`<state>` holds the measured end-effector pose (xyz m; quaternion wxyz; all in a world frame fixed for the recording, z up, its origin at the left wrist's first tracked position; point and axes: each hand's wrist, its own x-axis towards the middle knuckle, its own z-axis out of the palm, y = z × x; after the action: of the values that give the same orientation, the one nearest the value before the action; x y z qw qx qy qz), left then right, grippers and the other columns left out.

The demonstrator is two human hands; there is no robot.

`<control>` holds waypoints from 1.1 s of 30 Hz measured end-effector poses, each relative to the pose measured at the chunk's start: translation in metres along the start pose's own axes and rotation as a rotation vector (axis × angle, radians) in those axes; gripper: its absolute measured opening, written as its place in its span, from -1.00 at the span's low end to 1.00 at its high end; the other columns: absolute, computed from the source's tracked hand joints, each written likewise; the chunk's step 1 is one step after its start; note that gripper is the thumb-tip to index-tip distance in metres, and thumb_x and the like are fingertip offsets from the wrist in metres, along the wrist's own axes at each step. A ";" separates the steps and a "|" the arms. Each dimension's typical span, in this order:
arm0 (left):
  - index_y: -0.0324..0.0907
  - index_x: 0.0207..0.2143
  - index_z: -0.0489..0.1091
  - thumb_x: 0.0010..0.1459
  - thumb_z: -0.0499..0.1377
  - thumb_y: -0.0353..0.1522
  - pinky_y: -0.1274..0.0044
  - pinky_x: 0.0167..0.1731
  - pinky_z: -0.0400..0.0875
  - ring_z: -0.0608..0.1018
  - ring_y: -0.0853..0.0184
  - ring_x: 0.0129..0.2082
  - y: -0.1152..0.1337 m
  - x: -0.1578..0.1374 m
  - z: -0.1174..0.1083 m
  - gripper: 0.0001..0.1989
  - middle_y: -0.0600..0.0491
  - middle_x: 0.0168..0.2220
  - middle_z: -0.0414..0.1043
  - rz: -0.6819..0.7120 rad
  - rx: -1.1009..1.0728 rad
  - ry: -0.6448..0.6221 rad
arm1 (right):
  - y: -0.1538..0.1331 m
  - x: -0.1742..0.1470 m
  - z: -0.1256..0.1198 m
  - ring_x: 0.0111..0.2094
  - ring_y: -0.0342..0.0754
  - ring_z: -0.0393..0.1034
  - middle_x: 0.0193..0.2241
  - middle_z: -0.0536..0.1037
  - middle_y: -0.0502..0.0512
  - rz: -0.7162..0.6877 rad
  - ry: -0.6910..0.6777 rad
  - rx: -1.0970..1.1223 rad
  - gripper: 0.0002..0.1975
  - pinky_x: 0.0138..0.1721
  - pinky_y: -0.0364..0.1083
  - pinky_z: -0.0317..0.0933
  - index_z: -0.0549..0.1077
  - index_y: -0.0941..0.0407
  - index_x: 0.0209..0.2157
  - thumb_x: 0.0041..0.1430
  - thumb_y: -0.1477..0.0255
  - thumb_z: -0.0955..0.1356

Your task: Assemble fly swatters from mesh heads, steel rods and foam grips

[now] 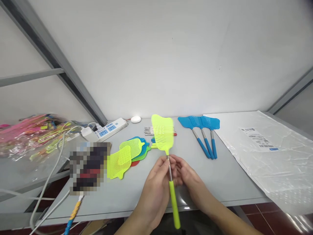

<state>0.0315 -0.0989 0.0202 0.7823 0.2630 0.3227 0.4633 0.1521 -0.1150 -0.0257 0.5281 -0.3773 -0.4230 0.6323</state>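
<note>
A yellow-green fly swatter is held upright in front of me, its mesh head above a thin metal rod and a long green grip. My left hand pinches the rod just below the head, thumb in front. My right hand closes around the same spot from the right, fingers curled at the rod and partly hidden. On the table to the left lie loose yellow-green swatter heads, overlapping a blue one. Behind the held head, several metal rods lie side by side.
Three blue fly swatters lie fanned out right of centre. A large white plastic package covers the table's right side. At left are a power strip, a pixelated item, cables and bagged colourful goods. A white oval object sits by the wall.
</note>
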 end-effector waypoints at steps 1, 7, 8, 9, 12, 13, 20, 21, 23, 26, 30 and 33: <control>-0.15 -0.23 0.39 0.29 0.13 -0.30 0.59 -0.25 0.42 0.45 0.44 -0.29 0.001 0.002 0.003 -0.88 0.08 -0.29 0.34 0.062 -0.082 0.036 | 0.000 -0.002 0.002 -0.13 -0.03 0.37 -0.06 0.43 0.13 -0.046 0.009 -0.064 -0.50 -0.13 -0.06 0.28 0.31 0.01 0.15 0.27 0.08 0.28; -0.18 -0.21 0.44 0.26 0.14 -0.35 0.30 0.07 0.37 0.47 0.27 -0.05 0.012 0.014 0.010 -0.88 -0.01 -0.13 0.40 0.292 -0.235 0.096 | -0.006 -0.017 0.006 -0.43 -0.10 0.29 -0.44 0.44 -0.02 -0.087 -0.058 -0.461 -0.66 -0.34 -0.12 0.19 0.35 0.07 0.03 0.36 0.20 0.21; -0.18 -0.20 0.45 0.24 0.13 -0.34 0.28 0.07 0.37 0.49 0.23 -0.03 0.017 0.014 0.009 -0.85 -0.05 -0.10 0.42 0.304 -0.236 0.067 | -0.008 -0.018 0.004 -0.44 -0.10 0.27 -0.46 0.43 -0.03 -0.098 -0.056 -0.526 -0.67 -0.37 -0.12 0.16 0.37 0.07 0.01 0.37 0.20 0.18; -0.18 -0.18 0.44 0.23 0.13 -0.30 0.26 0.05 0.38 0.50 0.18 -0.02 0.022 0.014 0.008 -0.82 -0.08 -0.07 0.43 0.320 -0.237 0.040 | -0.011 -0.020 0.003 -0.43 -0.09 0.27 -0.44 0.43 -0.02 -0.117 -0.046 -0.586 -0.67 -0.37 -0.12 0.15 0.37 0.07 -0.01 0.38 0.21 0.16; -0.17 -0.10 0.43 0.22 0.12 -0.15 0.23 -0.02 0.43 0.53 0.08 -0.04 0.037 0.013 0.003 -0.67 -0.14 -0.01 0.44 0.393 -0.232 0.071 | -0.017 -0.022 0.000 -0.43 -0.08 0.28 -0.41 0.45 0.00 -0.152 -0.037 -0.716 -0.68 -0.39 -0.13 0.11 0.38 0.06 -0.02 0.38 0.22 0.15; -0.18 -0.07 0.43 0.22 0.12 -0.12 0.23 -0.04 0.45 0.55 0.09 -0.06 0.040 0.013 0.001 -0.63 -0.15 -0.01 0.46 0.406 -0.212 0.120 | -0.018 -0.023 0.000 -0.44 -0.08 0.27 -0.41 0.45 0.01 -0.157 -0.050 -0.743 -0.68 -0.39 -0.13 0.11 0.38 0.06 -0.03 0.38 0.23 0.15; -0.22 -0.05 0.40 0.22 0.20 -0.18 0.29 -0.08 0.46 0.60 0.22 -0.19 0.029 0.023 -0.008 -0.65 -0.14 -0.11 0.54 0.465 -0.060 0.288 | -0.016 -0.025 0.002 -0.52 -0.04 0.21 -0.50 0.40 0.02 -0.139 -0.087 -0.817 -0.71 -0.43 -0.10 0.07 0.40 0.04 -0.10 0.37 0.25 0.15; -0.23 -0.07 0.41 0.23 0.19 -0.17 0.30 -0.10 0.47 0.61 0.23 -0.21 0.025 0.024 -0.007 -0.65 -0.13 -0.14 0.56 0.460 -0.065 0.297 | -0.016 -0.025 0.002 -0.51 -0.03 0.22 -0.50 0.41 0.03 -0.136 -0.074 -0.818 -0.72 -0.43 -0.10 0.07 0.41 0.04 -0.12 0.37 0.24 0.15; -0.26 -0.10 0.43 0.23 0.19 -0.16 0.35 -0.13 0.48 0.61 0.25 -0.24 0.021 0.026 -0.006 -0.64 -0.12 -0.21 0.58 0.443 -0.070 0.305 | -0.017 -0.025 0.002 -0.50 -0.02 0.24 -0.48 0.43 0.05 -0.123 -0.059 -0.822 -0.72 -0.42 -0.09 0.07 0.42 0.03 -0.18 0.37 0.24 0.16; -0.29 -0.12 0.44 0.24 0.17 -0.15 0.41 -0.17 0.50 0.62 0.30 -0.32 0.020 0.026 -0.006 -0.64 -0.07 -0.29 0.58 0.424 -0.073 0.281 | -0.023 -0.025 0.003 -0.49 -0.04 0.22 -0.47 0.43 0.04 -0.098 -0.056 -0.790 -0.72 -0.43 -0.10 0.06 0.43 0.03 -0.23 0.36 0.21 0.17; -0.26 -0.07 0.39 0.23 0.20 -0.21 0.44 -0.23 0.52 0.61 0.36 -0.42 0.025 0.025 -0.007 -0.67 -0.06 -0.24 0.58 0.397 -0.050 0.250 | -0.033 -0.024 0.002 -0.50 -0.12 0.13 -0.54 0.30 -0.03 0.026 -0.045 -0.566 -0.70 -0.46 -0.15 0.01 0.46 0.06 -0.22 0.32 0.16 0.24; -0.24 -0.05 0.37 0.22 0.22 -0.24 0.44 -0.22 0.52 0.62 0.36 -0.42 0.029 0.020 -0.007 -0.68 -0.05 -0.24 0.58 0.386 -0.044 0.216 | -0.035 -0.022 -0.003 -0.63 -0.22 -0.13 -0.68 0.05 -0.16 0.294 -0.116 -0.100 -0.69 -0.58 -0.19 -0.16 0.46 0.08 -0.23 0.29 0.14 0.27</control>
<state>0.0177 -0.0673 0.0311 0.6455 0.2514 0.3382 0.6370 0.1703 -0.1333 0.0070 0.3853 -0.4237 -0.4238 0.7017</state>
